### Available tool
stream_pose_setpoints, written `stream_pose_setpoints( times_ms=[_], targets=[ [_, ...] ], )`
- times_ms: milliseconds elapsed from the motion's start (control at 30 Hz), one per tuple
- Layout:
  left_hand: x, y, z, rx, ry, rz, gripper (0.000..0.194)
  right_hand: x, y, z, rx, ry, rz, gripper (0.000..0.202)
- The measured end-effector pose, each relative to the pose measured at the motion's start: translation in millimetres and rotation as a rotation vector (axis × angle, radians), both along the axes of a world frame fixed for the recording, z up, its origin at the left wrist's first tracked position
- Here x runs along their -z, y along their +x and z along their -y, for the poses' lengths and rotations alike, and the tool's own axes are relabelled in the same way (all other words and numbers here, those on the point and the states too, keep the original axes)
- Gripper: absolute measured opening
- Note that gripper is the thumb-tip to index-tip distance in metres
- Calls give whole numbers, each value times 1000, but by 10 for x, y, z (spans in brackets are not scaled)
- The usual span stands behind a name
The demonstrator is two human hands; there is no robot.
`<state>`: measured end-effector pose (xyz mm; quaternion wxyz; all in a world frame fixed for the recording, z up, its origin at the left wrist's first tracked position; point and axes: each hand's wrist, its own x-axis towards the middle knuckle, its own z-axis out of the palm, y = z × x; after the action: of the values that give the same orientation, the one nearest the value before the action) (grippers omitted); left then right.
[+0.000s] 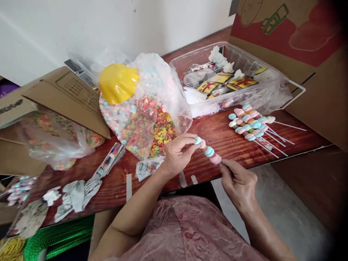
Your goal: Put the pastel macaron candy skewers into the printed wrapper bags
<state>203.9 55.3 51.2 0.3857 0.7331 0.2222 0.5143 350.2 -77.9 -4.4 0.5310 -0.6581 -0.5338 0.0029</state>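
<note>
With my left grip (178, 152) I am pinching the blue sweet at one end of the sweet skewer (209, 151), thumb and finger nearly together; my right grip (240, 181) is closing narrowly around its other end, by the pink sweets. The skewer is slanting between both grips, above the front part of the reddish-brown, wood-grained worktop (214, 130), whose surface is shining. Beyond my right grip, a pile of skewers (248, 123) is lying with white sticks pointing rightward, and behind it a clear bin (201, 47) is holding packets. Beyond my left grip, a large plastic bag (168, 83) is bulging with pastel and ring-shaped sweets, a yellow bowl (119, 83) resting on it. Farther left, pale gloves (77, 195) are lying crumpled. A white wall (163, 21) is rising behind everything, and grey floor (285, 203) is showing below my right grip.
</note>
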Motion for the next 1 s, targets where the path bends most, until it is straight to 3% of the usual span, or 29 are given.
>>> stream_pose_setpoints(
  times_ms=[67, 133, 367, 500, 600, 733, 800, 1000],
  targets=[
    [21, -179, 23, -5, 255, -124, 9, -48, -48, 38, -40, -5, 42, 11],
    [61, -325, 68, -3, 348, -199, 16, -109, -119, 67, -59, 2, 35, 8],
    [185, -640, 366, -219, 93, 30, 22, -200, -518, 22, -122, 11, -93, 8],
    [158, -917, 460, -285, 161, -29, 35, -142, -721, -103, -154, 0, -92, 10],
    [179, -1084, 444, -378, 257, -96, 34, -121, -857, -170, -209, -12, -105, 11],
    [226, -1138, 408, -462, 262, -157, 23, -95, -1019, -132, -298, -45, -148, 11],
    [253, -1129, 386, -484, 223, -76, 20, -47, -1073, -102, -290, -84, -180, 12],
    [386, -1113, 351, -460, 126, -5, 18, 42, -1228, -163, -332, -191, -351, 19]
  ],
)
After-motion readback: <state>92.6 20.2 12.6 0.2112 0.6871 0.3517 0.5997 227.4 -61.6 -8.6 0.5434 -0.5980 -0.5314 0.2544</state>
